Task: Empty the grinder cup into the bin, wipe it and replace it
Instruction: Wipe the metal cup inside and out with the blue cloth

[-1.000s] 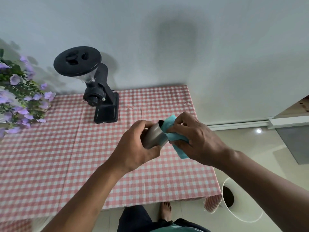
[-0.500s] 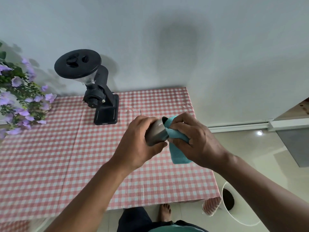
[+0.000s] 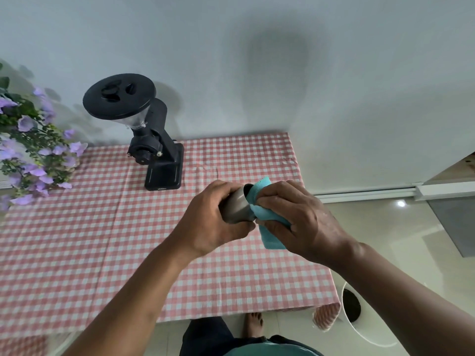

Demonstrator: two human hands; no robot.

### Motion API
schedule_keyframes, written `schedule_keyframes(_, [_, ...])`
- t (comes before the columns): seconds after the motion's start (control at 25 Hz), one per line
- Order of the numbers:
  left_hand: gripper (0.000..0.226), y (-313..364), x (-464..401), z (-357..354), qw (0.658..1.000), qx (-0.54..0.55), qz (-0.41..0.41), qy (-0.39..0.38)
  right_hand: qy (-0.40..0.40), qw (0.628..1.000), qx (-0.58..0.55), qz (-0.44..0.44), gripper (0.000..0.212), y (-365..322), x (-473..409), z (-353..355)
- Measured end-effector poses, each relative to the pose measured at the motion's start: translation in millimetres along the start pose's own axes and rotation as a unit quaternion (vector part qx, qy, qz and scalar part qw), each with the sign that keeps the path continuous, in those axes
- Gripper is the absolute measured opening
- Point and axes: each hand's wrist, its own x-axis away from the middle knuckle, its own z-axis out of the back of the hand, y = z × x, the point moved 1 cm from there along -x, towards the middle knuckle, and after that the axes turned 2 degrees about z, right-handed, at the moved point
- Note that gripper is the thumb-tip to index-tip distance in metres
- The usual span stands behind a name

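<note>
My left hand (image 3: 210, 222) is wrapped around a grey metal grinder cup (image 3: 237, 208), held on its side above the table with its mouth pointing right. My right hand (image 3: 298, 214) grips a teal cloth (image 3: 270, 227) pressed against and partly into the cup's mouth; the lower end of the cloth hangs down. The black coffee grinder (image 3: 154, 142) stands at the back of the table, its base platform bare. A white bin (image 3: 359, 314) stands on the floor off the table's front right corner, partly hidden by my right forearm.
A red-and-white checked tablecloth (image 3: 102, 240) covers the table, which sits against a pale wall. Purple flowers (image 3: 33, 150) stand at the back left. My bare foot (image 3: 254, 325) and the tiled floor show below the table's front edge.
Both hands stay on the cup and cloth over the table. My right hand has shifted the cloth around the cup's mouth, and the cup has tilted slightly.
</note>
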Motion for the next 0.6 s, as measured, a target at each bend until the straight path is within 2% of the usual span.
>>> schedule_keyframes(0.08, [0.058, -1.7, 1.0, 8.9, 0.992, 0.080, 0.054, -0.075, -0.013, 1.000, 0.002, 0.013, 0.029, 2.0, 1.7, 1.0])
schedule_keyframes(0.12, [0.060, -2.4, 2.7, 8.4, 0.994, 0.061, 0.046, -0.071, -0.013, 1.000, 0.005, 0.007, 0.029, 2.7, 2.2, -0.1])
schedule_keyframes(0.24, [0.068, 0.5, 4.2, -5.7, 0.997, -0.077, -0.013, 0.027, 0.004, 0.999, -0.007, -0.039, 0.030, 0.5, 1.4, -3.6])
schedule_keyframes(0.28, [0.067, 1.2, 3.7, -6.9, 0.995, -0.083, -0.021, 0.041, 0.006, 0.999, -0.012, -0.042, 0.030, -0.3, 0.8, -3.1])
schedule_keyframes(0.32, [0.065, -0.8, 2.3, -4.2, 0.998, -0.060, -0.011, 0.027, 0.002, 0.999, -0.015, -0.032, 0.029, -0.3, 0.2, -1.8])
schedule_keyframes(0.44, [0.056, -7.3, 2.0, 13.2, 0.991, 0.078, 0.058, -0.096, -0.038, 0.999, -0.014, 0.014, 0.028, 4.0, 1.8, 3.0])
schedule_keyframes(0.48, [0.055, -7.9, 4.7, 14.1, 0.989, 0.085, 0.058, -0.109, -0.044, 0.999, -0.012, 0.017, 0.028, 5.5, 1.6, 2.5])
schedule_keyframes(0.6, [0.065, -4.5, 8.2, 0.1, 0.999, -0.016, 0.014, -0.027, -0.017, 0.998, -0.035, -0.040, 0.022, 2.7, 0.6, -3.6])
